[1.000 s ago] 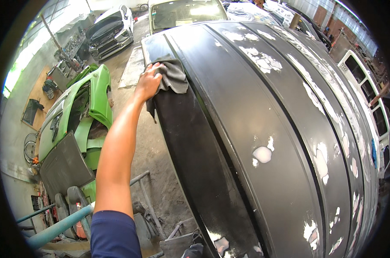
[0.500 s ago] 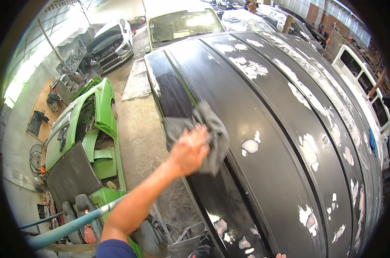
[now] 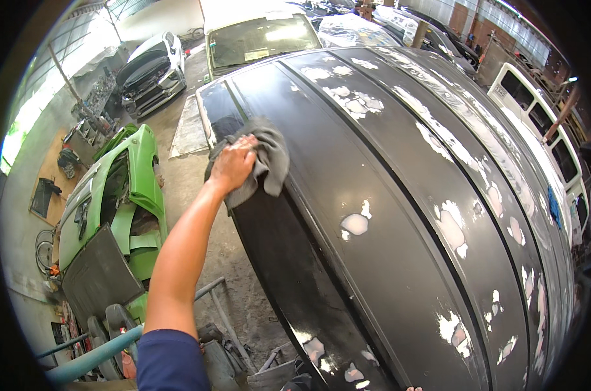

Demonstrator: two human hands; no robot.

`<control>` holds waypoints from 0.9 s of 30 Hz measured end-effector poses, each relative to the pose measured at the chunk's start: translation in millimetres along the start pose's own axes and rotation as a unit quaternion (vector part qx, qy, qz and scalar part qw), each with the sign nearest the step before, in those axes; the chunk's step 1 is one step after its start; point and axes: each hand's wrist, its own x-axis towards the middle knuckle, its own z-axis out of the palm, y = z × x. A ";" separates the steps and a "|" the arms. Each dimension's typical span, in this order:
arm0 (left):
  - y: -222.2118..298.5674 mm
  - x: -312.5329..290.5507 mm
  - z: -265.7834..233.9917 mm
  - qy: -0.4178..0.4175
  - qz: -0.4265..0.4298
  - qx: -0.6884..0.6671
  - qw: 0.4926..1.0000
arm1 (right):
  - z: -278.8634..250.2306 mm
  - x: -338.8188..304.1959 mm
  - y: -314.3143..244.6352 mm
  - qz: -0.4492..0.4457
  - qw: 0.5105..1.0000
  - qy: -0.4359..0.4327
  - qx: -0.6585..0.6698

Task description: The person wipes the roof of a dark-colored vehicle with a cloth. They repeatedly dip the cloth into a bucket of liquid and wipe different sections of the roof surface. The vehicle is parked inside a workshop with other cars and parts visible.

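My left hand [image 3: 233, 164] is closed on a grey cloth [image 3: 269, 159], pressing it to the left edge strip of a large vehicle roof [image 3: 321, 169]. Folds of the cloth spread around my fingers, over a raised rib. The roof is dark, nearly black, with long lengthwise grooves. Bare white and pinkish patches mark it, such as a rounded pale patch [image 3: 355, 225] right of the cloth. Of my right hand [image 3: 414, 389] only fingertips show, lying on the roof at the bottom edge; the rest is out of the picture.
A blue-green metal rail [image 3: 100, 355] crosses at lower left, near my arm. Left of the roof, across the concrete floor [image 3: 207, 241], stands a green car body [image 3: 142, 173]. Ahead are a pale-coloured vehicle [image 3: 263, 42] and a silver car [image 3: 153, 75]. A white van [image 3: 536, 107] stands at right.
My left hand has slid the cloth forward and left along the roof's edge strip, and my arm is stretched further. The whole view has shifted slightly. My right fingertips stay on the roof.
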 end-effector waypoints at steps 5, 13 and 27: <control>8.7 24.6 19.9 0.000 -0.106 0.049 0.993 | -0.8 -0.4 1.9 0.002 1.000 -0.005 0.012; 178.2 -126.0 -12.8 -0.015 0.037 -0.109 0.993 | -3.5 -0.1 -1.8 -0.001 1.000 0.015 0.011; 100.9 -3.8 22.4 0.216 -0.092 -0.011 0.972 | -4.0 -1.4 -1.2 -0.003 0.999 0.036 0.026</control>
